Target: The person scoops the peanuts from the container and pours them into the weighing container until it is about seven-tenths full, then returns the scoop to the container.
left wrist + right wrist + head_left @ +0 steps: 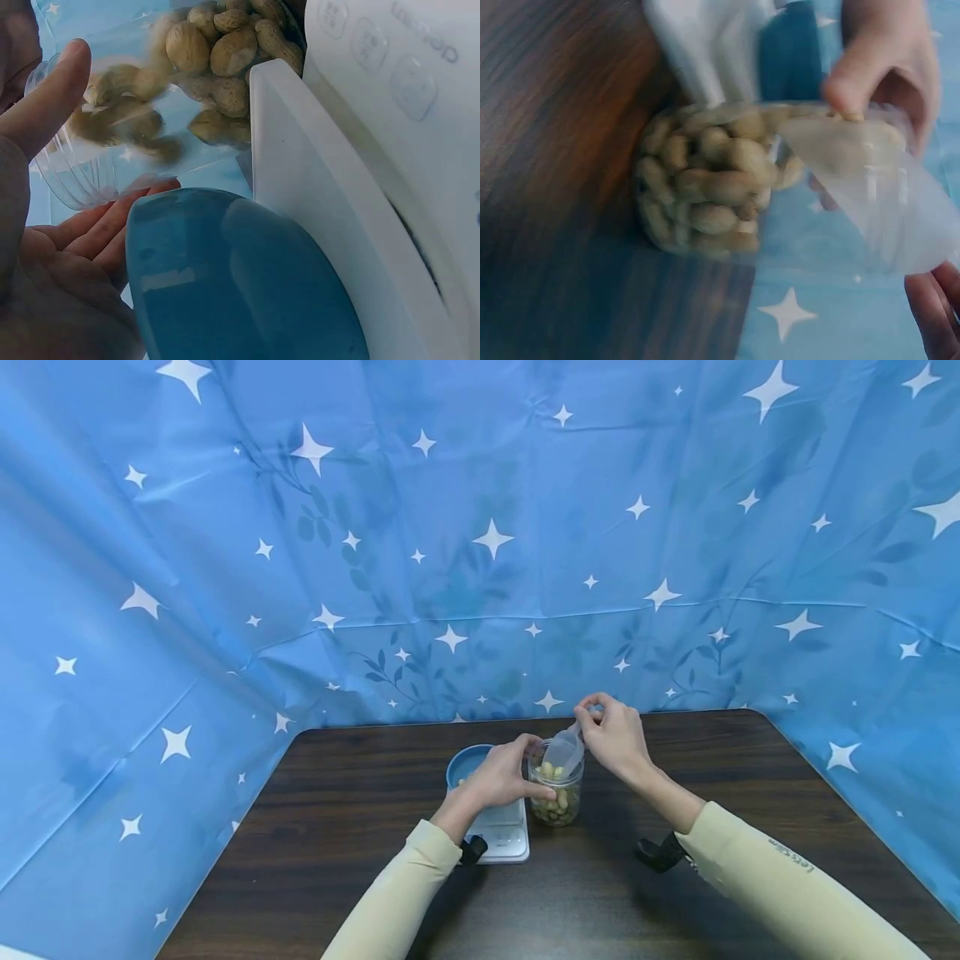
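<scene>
A clear plastic jar (576, 789) stands on the table, its lower part filled with unshelled peanuts (712, 187). My left hand (498, 777) grips the jar near its mouth, with the thumb on the near side. From the other side, my right hand (617, 739) pinches the handle of a translucent scoop (564, 752). The scoop's bowl tilts down into the jar mouth, and peanuts show blurred around it in the left wrist view. Just left of the jar sits a blue bowl (240, 277) on a white kitchen scale (504, 842); my left arm partly hides both.
The dark wooden table (352, 835) extends around the jar and scale. Behind its far edge hangs a blue cloth (450, 568) with white stars. A dark wrist camera (660, 853) hangs under the right sleeve.
</scene>
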`<state>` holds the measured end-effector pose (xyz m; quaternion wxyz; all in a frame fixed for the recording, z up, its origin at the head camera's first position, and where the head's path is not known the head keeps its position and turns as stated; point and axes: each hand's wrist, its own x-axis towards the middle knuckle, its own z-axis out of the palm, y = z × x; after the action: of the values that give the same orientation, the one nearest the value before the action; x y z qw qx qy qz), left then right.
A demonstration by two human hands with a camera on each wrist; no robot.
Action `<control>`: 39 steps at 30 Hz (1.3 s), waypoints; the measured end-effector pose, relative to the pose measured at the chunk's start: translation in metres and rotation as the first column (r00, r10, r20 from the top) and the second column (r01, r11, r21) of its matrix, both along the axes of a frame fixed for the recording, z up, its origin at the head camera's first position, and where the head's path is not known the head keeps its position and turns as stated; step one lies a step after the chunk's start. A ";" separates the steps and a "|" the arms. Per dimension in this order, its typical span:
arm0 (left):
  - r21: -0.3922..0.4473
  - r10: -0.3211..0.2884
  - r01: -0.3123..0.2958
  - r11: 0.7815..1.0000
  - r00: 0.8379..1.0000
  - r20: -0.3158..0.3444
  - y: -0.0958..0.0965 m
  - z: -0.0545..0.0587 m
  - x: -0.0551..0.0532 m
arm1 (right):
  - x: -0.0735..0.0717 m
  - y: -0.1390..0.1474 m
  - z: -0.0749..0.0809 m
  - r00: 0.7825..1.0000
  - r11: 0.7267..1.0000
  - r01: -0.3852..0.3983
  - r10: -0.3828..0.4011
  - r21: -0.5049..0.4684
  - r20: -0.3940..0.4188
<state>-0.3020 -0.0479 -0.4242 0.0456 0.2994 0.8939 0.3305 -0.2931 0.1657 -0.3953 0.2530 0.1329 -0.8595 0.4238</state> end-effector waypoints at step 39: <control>0.000 0.016 -0.016 1.000 1.000 0.015 -0.001 0.001 -0.001 | -0.002 -0.014 -0.006 0.996 0.997 -0.010 0.016 0.077 -0.089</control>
<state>-0.3026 -0.0489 -0.4232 0.0497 0.2895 0.8958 0.3334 -0.2955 0.1515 -0.4011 0.2833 0.1669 -0.8619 0.3860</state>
